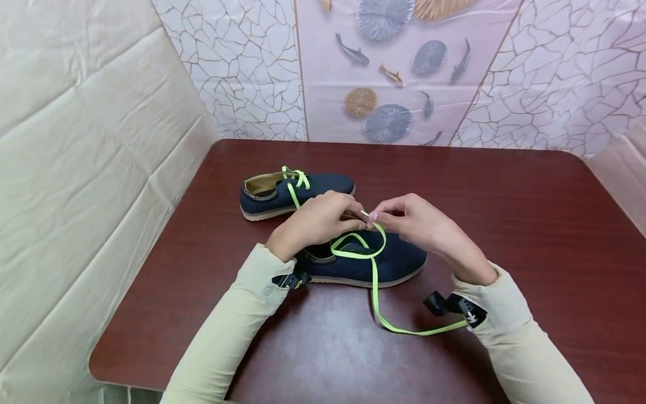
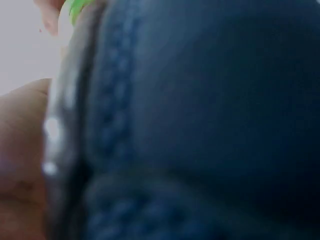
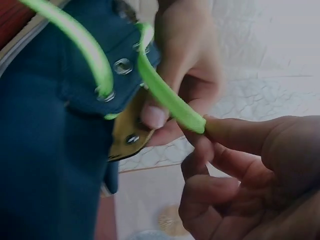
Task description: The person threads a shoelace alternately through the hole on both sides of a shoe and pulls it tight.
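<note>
A navy canvas shoe (image 1: 401,261) lies on the table, toe to the right. My left hand (image 1: 320,221) grips its far eyelet flap; the right wrist view shows the thumb on the flap's tan inner side (image 3: 122,127). With thumb and forefinger, my right hand (image 1: 424,224) pinches the end of a neon-green shoelace (image 3: 167,102) just beside the left fingertips. That lace passes through metal eyelets, loops above the shoe, and its other length (image 1: 375,286) trails over the near side. Blurred navy fabric (image 2: 210,100) fills most of the left wrist view.
Behind the left hand stands a second navy shoe (image 1: 328,184) with green lacing. Both rest on a reddish-brown table (image 1: 504,207). The trailing lace runs across the tabletop toward the right wrist's black camera strap (image 1: 466,308). Patterned cloth (image 1: 252,67) hangs behind the table.
</note>
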The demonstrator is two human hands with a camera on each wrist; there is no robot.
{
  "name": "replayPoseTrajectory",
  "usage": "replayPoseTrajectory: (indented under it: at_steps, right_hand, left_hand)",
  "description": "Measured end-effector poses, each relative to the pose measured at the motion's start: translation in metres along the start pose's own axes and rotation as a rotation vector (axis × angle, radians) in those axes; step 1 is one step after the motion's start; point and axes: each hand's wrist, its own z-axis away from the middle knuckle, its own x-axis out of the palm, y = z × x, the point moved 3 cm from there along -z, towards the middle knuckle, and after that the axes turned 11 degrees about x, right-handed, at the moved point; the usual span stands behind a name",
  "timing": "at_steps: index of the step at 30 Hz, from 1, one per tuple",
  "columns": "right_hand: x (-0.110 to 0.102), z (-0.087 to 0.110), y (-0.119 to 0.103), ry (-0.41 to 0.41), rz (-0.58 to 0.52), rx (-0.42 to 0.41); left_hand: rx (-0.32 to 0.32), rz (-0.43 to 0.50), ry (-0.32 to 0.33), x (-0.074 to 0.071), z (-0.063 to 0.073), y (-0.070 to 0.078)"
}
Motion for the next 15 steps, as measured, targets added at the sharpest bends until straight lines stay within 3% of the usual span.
replayPoseTrajectory:
  at_steps: [7, 15]
  right_hand:
    - [0.006, -0.011, 0.010, -0.088, -0.031, 0.055]
    - [0.017, -0.020, 0.019, -0.247, -0.150, 0.115]
  left_hand:
    - [-0.066, 0.055, 0.081, 0.005, -0.005, -0.005]
    - [-0.133, 0.105, 0.144, 0.007, -0.006, -0.011]
